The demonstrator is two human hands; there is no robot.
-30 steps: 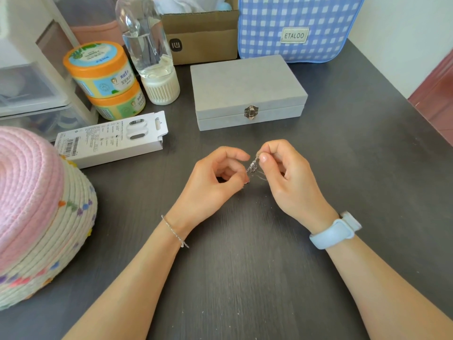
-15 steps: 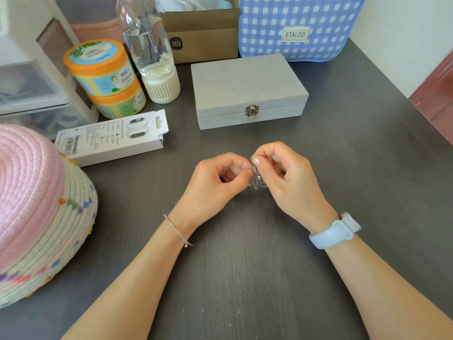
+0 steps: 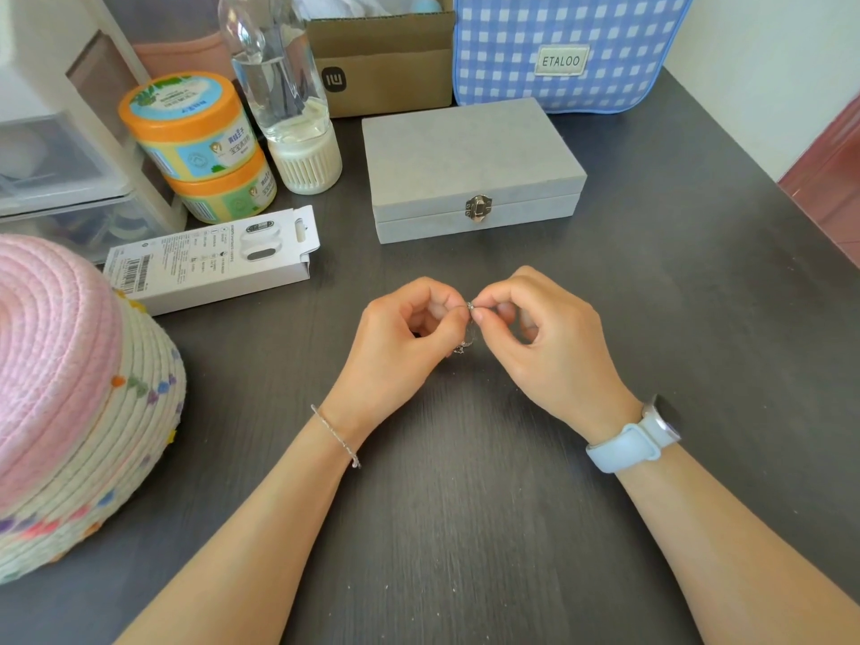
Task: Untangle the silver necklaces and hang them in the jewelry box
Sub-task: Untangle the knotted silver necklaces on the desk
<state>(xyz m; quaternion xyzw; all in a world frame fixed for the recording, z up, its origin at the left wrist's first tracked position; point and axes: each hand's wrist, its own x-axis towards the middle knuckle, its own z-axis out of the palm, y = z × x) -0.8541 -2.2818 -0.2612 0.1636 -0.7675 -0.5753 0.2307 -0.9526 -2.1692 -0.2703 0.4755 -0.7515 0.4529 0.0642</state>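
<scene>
A small tangle of silver necklaces (image 3: 466,332) hangs between my two hands above the dark table. My left hand (image 3: 404,339) pinches it from the left, thumb against forefinger. My right hand (image 3: 542,339), with a pale blue watch on its wrist, pinches the top of the chain from the right. Most of the chain is hidden by my fingers; a short loop dangles below them. The grey jewelry box (image 3: 470,165) stands behind my hands, lid down and its metal clasp fastened.
A pink and white woven hat (image 3: 70,402) lies at the left. Behind it are a white carton (image 3: 209,258), two stacked orange-lidded tubs (image 3: 195,142), a clear bottle (image 3: 284,95), a cardboard box (image 3: 386,62) and a blue checked bag (image 3: 558,48). The table's edge runs along the right.
My hands have stayed close together over the same spot, shifting their fingertip grips on the tangle. The dangling loop now hangs lower between them.
</scene>
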